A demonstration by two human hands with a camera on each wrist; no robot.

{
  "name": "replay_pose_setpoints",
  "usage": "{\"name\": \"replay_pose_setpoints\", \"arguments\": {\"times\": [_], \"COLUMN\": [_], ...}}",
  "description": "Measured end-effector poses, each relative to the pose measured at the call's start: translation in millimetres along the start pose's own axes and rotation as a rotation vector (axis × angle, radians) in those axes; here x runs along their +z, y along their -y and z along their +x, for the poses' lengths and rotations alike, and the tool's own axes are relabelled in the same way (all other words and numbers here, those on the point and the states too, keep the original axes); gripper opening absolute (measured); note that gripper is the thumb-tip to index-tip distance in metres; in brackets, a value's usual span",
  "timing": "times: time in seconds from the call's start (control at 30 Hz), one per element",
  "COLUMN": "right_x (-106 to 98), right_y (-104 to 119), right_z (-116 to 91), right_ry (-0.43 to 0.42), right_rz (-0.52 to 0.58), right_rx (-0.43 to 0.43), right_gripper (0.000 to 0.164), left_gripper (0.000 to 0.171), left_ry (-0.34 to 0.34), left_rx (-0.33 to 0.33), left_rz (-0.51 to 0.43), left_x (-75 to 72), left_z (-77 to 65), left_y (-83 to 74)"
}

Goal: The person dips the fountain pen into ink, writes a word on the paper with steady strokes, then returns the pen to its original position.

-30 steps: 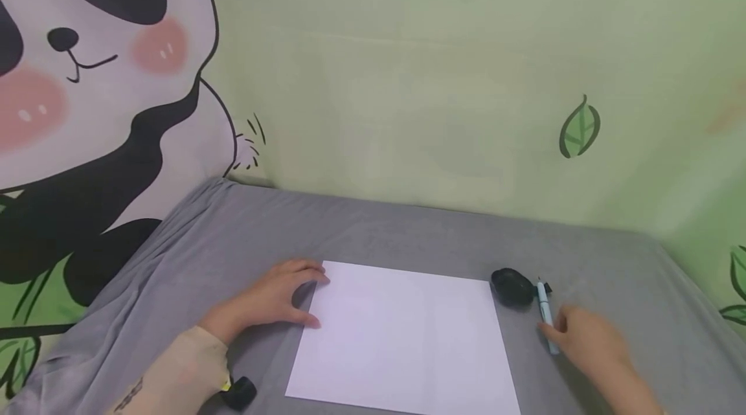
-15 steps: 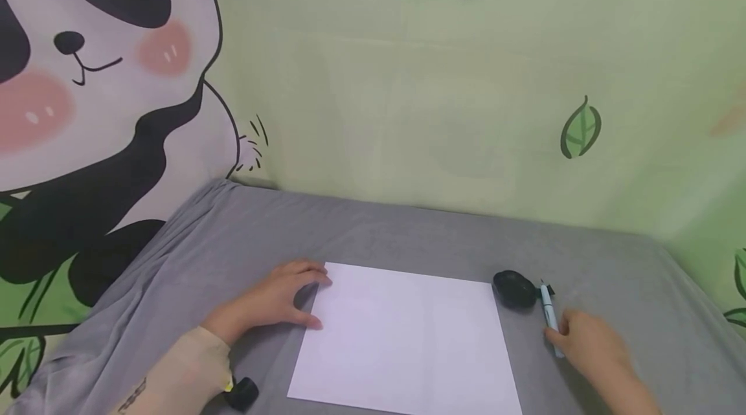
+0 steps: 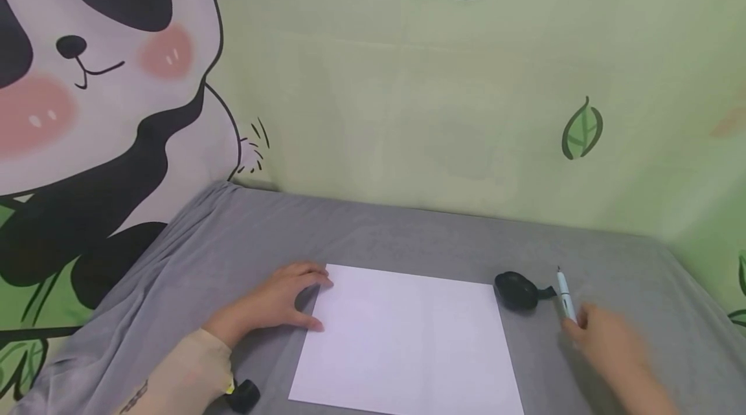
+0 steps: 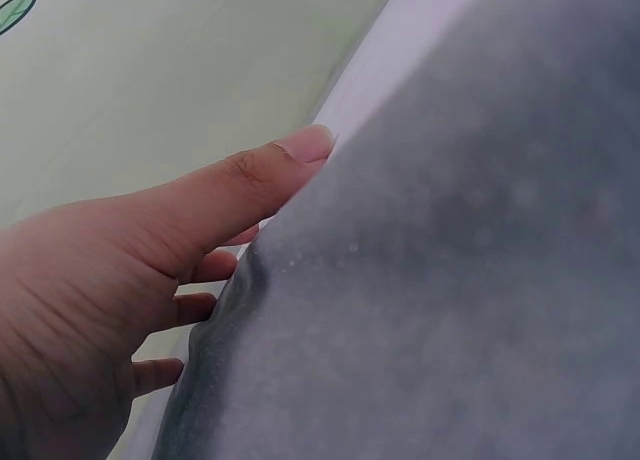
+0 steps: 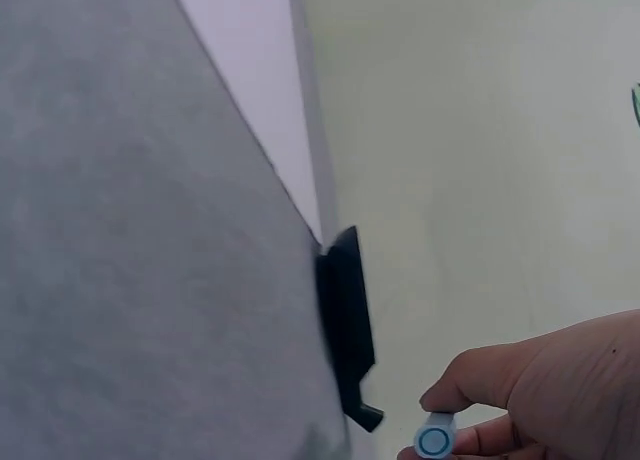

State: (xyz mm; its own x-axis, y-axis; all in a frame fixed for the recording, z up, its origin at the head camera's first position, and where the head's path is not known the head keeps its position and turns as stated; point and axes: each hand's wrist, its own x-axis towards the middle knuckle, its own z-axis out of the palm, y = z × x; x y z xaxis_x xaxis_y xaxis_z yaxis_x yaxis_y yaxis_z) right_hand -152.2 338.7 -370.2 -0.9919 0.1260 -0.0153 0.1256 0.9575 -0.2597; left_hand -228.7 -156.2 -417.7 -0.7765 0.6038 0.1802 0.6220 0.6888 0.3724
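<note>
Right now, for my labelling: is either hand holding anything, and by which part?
The right hand pinches the light-blue pen near its rear end. The left hand only touches the white paper at its left edge.

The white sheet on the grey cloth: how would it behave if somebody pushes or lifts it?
The white sheet looks thin, so it is probably light and may bend when lifted by one corner. Lying flat, it seems unlikely to roll or tip. The grey cloth beneath looks soft, so pushing might meet slight drag.
</note>
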Motion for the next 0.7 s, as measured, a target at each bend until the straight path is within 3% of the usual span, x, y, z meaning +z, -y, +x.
{"name": "replay_pose_setpoints", "arguments": {"times": [0.23, 0.7], "right_x": [-16.9, -25.7], "right_y": [-1.8, -0.3], "right_z": [-2.5, -6.7], "right_ry": [-0.035, -0.252], "right_rz": [-0.009, 0.009], "right_rx": [0.023, 0.022], "right_gripper": [0.028, 0.034], "left_gripper": [0.066, 0.067], "left_ry": [0.000, 0.014], "left_rx": [0.000, -0.014], "left_rz": [-0.004, -0.016], "left_x": [-0.3, -0.4], "left_z": [-0.2, -0.3], "left_y": [-0.2, -0.4]}}
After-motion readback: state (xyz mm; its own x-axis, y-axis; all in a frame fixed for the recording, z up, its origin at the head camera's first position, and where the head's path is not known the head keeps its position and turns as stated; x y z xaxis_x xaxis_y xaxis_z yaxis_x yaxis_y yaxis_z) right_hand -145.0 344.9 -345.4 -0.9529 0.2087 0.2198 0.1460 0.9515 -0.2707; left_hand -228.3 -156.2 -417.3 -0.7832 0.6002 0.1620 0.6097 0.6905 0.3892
